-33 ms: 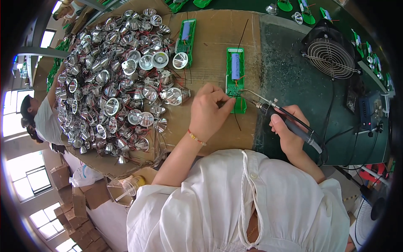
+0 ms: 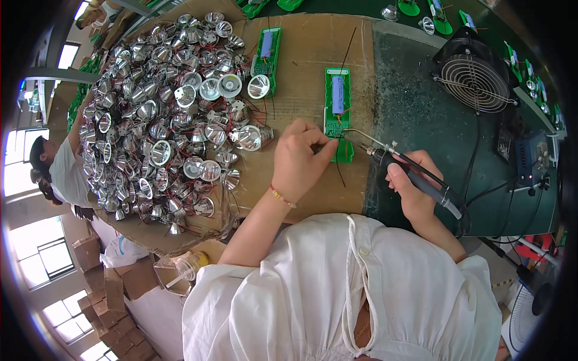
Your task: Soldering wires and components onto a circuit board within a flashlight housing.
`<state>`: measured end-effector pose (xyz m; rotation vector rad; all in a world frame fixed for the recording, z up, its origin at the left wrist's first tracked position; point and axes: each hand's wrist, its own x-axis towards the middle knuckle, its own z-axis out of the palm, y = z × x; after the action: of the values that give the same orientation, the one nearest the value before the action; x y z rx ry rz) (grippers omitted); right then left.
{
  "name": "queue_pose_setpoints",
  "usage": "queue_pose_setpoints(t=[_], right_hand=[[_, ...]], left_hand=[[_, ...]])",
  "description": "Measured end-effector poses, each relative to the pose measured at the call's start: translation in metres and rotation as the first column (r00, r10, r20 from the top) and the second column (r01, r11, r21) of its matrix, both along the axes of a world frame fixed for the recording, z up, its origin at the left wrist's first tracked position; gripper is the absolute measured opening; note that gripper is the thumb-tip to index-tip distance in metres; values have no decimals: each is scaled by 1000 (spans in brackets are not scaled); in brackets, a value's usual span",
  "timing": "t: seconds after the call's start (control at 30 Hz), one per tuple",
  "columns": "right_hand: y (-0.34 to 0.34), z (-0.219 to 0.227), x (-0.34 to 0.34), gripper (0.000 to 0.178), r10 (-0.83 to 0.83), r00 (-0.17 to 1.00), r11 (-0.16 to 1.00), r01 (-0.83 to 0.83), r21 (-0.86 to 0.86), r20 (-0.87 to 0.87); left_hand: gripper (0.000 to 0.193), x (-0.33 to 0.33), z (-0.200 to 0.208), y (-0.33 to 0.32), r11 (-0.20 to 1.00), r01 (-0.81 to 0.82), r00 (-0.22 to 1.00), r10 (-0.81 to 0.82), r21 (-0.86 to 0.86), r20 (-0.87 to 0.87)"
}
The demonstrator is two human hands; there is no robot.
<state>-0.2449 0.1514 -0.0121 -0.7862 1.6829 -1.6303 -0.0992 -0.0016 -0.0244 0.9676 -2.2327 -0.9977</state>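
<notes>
A green plastic housing (image 2: 329, 96) lies on the cardboard before me, with a blue-purple battery cell (image 2: 338, 93) and a small green circuit board (image 2: 330, 127) in it. My left hand (image 2: 299, 155) is closed in a pinch at the board's lower left, holding a thin black wire (image 2: 341, 172) whose end sticks out below. In my right hand (image 2: 416, 188) is a soldering iron (image 2: 428, 185) with a curved metal solder-feed tube (image 2: 368, 136) along it. The tube's end is over the board; the iron's tip points toward the housing's right edge.
Many silver reflector cups (image 2: 159, 153) with wires are heaped at left. A second green housing (image 2: 275, 57) lies at the far side. A fan with a wire grille (image 2: 475, 84) and a blue control box (image 2: 531, 159) stand at right. Cables trail over the green mat (image 2: 409, 108).
</notes>
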Motion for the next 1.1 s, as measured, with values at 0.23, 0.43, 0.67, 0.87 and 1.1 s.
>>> queue_pose_setpoints(t=[0.23, 0.43, 0.67, 0.87, 1.1], right_hand=[[-1, -6, -2, 16, 18, 999, 1000, -18, 5, -41], [3, -1, -2, 14, -77, 997, 995, 76, -69, -11], [8, -6, -9, 16, -108, 992, 993, 110, -38, 61], [18, -12, -26, 16, -139, 990, 989, 140, -53, 18], [14, -19, -31, 15, -150, 985, 988, 146, 45, 90]], left_hand=[[12, -2, 1, -1, 999, -26, 1000, 26, 45, 7], [13, -3, 2, -1, 998, -20, 999, 18, 60, 26], [16, -3, 9, 1, 998, -26, 998, 22, 60, 65], [34, -8, 20, 9, 889, 202, 945, -66, -411, 321], [51, -138, 32, -110, 832, 104, 954, 71, -544, 290]])
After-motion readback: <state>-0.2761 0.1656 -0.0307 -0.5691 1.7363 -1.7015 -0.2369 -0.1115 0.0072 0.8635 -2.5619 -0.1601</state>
